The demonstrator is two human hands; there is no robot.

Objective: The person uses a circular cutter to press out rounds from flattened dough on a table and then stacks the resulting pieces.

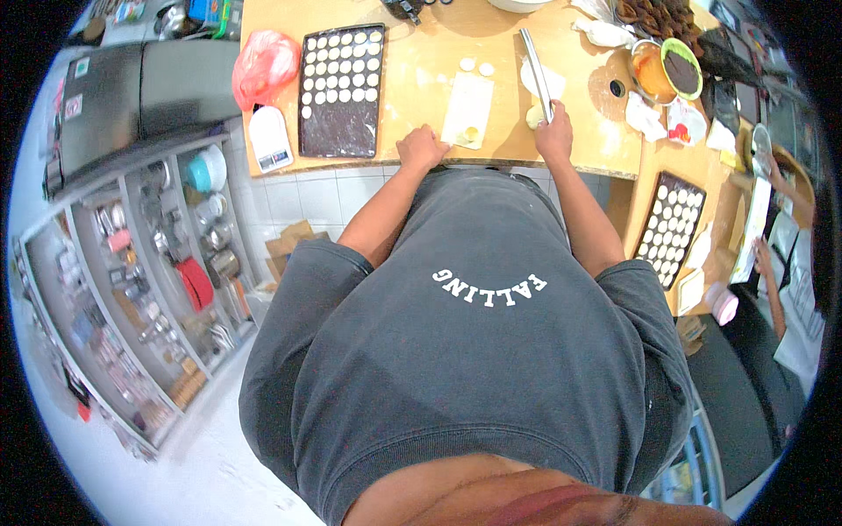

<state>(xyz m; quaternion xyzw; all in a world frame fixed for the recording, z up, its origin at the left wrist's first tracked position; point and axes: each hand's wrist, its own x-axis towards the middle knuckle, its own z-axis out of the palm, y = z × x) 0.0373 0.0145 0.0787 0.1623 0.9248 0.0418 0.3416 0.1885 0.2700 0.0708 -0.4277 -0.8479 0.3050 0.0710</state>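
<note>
In the head view, the right hand (553,133) grips the near end of a long metal tool (536,72) that extends forward from it; the left hand (423,148) is at the desk (412,92) edge, grasp unclear. A pale sheet (467,98) bearing a yellow piece (472,134) lies just right of the left hand

We see a light wooden tabletop (412,53) with white smudges. Taking the pale rectangular sheet (467,98) as centre, we find two small pale discs (467,64) at twelve, a white bowl (519,4) at one and a dark tray (342,130) of pale rounds (335,68) at nine. At four, an adjoining wooden surface (660,161) carries another dark tray (696,210).
</note>
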